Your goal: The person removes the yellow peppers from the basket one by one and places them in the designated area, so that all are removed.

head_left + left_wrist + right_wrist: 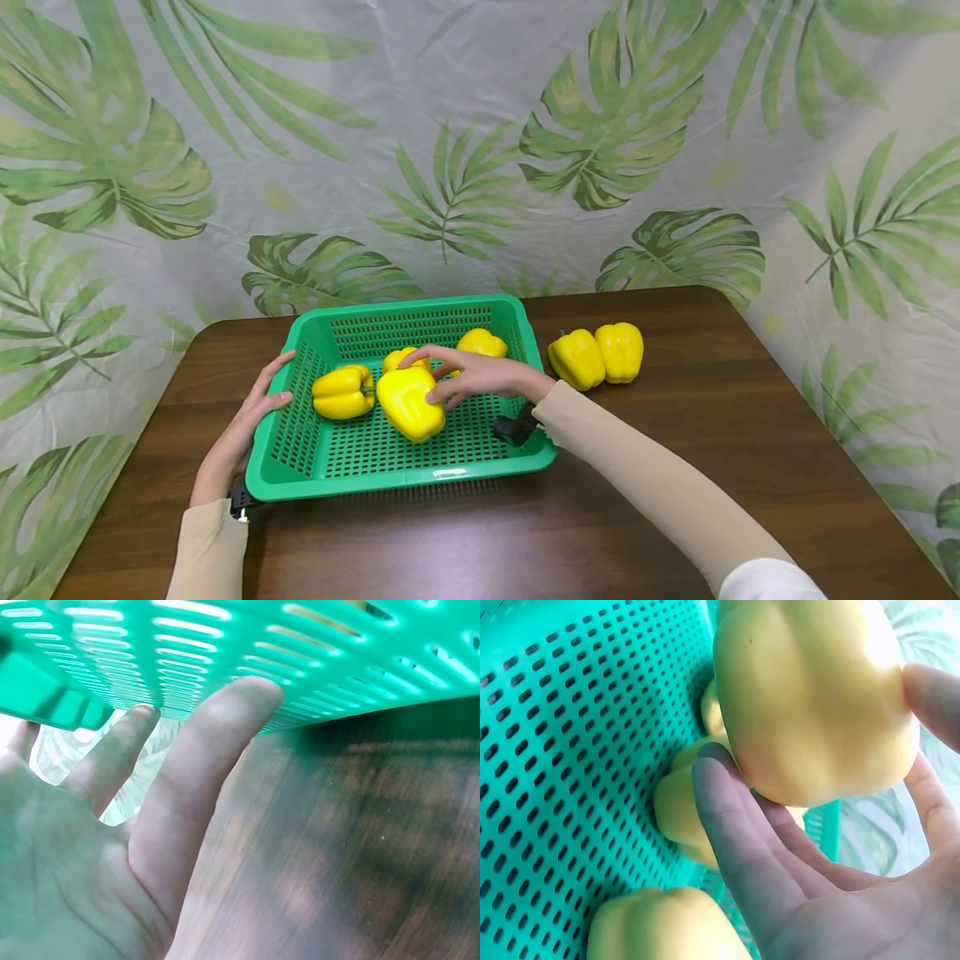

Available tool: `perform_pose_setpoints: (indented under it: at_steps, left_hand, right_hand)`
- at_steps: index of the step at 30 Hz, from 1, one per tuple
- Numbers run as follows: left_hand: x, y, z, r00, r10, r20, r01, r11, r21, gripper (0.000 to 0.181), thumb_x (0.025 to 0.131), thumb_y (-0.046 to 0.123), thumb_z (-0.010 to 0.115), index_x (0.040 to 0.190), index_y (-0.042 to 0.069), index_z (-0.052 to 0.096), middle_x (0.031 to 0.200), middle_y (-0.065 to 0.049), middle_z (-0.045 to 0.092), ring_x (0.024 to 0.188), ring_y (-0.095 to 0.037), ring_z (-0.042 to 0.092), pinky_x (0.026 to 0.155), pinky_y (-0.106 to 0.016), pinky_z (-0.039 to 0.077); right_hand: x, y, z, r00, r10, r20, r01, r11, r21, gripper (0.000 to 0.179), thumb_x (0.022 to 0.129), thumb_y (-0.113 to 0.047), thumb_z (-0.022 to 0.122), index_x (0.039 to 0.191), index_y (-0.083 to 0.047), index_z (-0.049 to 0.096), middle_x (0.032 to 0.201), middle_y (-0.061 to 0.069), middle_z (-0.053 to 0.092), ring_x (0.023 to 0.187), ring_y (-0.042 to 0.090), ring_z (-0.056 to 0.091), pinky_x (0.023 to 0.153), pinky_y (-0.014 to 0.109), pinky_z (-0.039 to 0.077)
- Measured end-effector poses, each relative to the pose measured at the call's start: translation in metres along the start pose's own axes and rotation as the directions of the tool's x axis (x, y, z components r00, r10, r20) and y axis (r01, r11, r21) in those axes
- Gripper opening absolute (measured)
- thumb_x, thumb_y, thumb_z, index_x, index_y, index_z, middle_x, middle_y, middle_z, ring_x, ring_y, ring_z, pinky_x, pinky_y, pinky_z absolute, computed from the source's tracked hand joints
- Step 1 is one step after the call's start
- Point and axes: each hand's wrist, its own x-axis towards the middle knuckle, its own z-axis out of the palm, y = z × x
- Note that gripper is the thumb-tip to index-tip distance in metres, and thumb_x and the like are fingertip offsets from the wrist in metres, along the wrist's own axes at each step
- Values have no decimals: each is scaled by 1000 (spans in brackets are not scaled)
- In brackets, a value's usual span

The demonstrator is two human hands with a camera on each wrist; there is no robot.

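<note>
My right hand grips a yellow bell pepper over the green plastic basket, thumb on one side and fingers on the other. In the right wrist view this bell pepper hangs between the thumb and fingers, above other peppers. My left hand lies against the basket's left side, its fingers spread and nearly straight. From the left wrist, its fingertips touch the slotted wall. Inside the basket are a yellow pepper at left, one partly hidden behind the held pepper, and one at the back right.
Two more yellow peppers, one at left and one at right, stand side by side on the brown wooden table, right of the basket. A leaf-patterned cloth hangs behind the table.
</note>
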Motion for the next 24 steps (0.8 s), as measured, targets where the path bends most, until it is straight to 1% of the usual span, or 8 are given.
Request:
perform_pose_setpoints:
  at_steps: [5,10,14,24]
  left_hand:
    - [0,0,0,1000,-11,-3,11,1000,10,57,103,19,35,153,34,10,153,-22,-5,108,-13,54,79,-41,52]
    - [0,0,0,1000,-14,-8,14,1000,8,57,104,19,35,153,34,11,153,-21,-5,108,-14,53,80,-41,52]
    - [0,0,0,1000,-14,-10,14,1000,6,57,103,18,35,153,34,12,153,-21,-4,108,-14,54,79,-42,52]
    - [0,-1,0,1000,-12,-16,13,1000,13,56,103,19,35,153,34,12,153,-21,-4,107,-13,55,79,-41,52]
  right_hand:
    - [-10,2,-8,999,1,-34,0,1000,28,50,92,-16,62,138,-23,42,137,13,39,118,27,47,90,40,48]
    - [-20,5,-14,997,-13,-73,18,998,59,50,92,-13,60,138,-22,43,132,16,42,111,27,52,88,42,49]
    - [-26,8,-20,995,-27,-99,36,996,87,51,92,-10,59,139,-21,42,130,17,43,108,30,54,87,43,50]
    - [-42,8,-31,987,-17,-160,32,995,94,52,93,-14,60,140,-23,41,134,14,42,113,30,52,87,44,50]
